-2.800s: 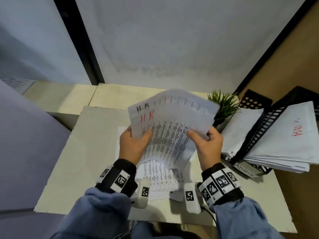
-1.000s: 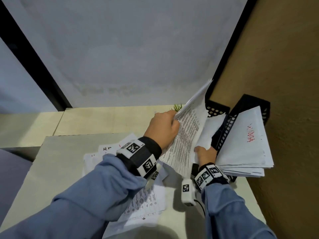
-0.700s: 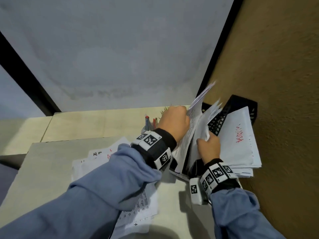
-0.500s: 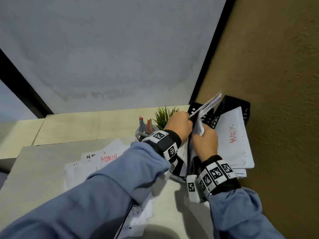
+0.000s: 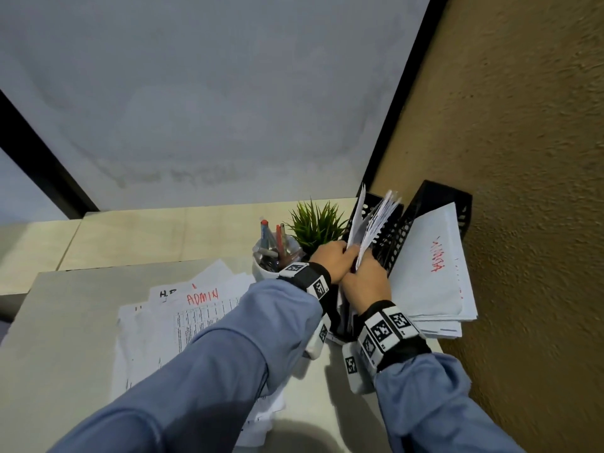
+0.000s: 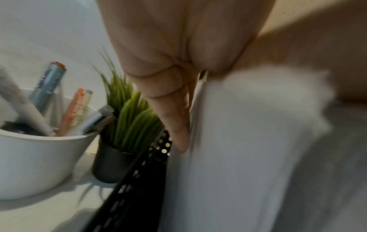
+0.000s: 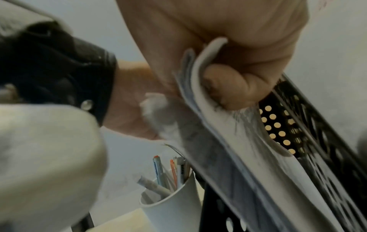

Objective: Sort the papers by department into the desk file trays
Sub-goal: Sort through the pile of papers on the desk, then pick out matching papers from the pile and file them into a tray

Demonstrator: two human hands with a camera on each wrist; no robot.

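A black perforated file tray (image 5: 394,245) stands at the desk's back right corner. Both hands hold a bundle of printed papers (image 5: 376,220) upright in its left slot. My left hand (image 5: 335,258) pinches the bundle's left side, its fingers (image 6: 174,119) lying along the sheet (image 6: 238,149). My right hand (image 5: 366,282) grips the lower edge, the thumb (image 7: 234,89) curled over the folded papers (image 7: 224,141) against the tray wall (image 7: 278,125). The right slot holds a stack marked ADMIN (image 5: 434,273) in red. More loose sheets (image 5: 196,318), marked ADMIN and H.R, lie on the desk.
A white cup of pens (image 5: 271,256) and a small green plant (image 5: 315,223) stand just left of the tray, close to my left hand. A brown wall (image 5: 529,191) closes the right side. The grey desk (image 5: 65,322) reaches left and toward me.
Both hands carried the papers from over the desk to the tray. The bundle has gone from fanned out to upright and lower in the left slot, and the hands have closed together on it.
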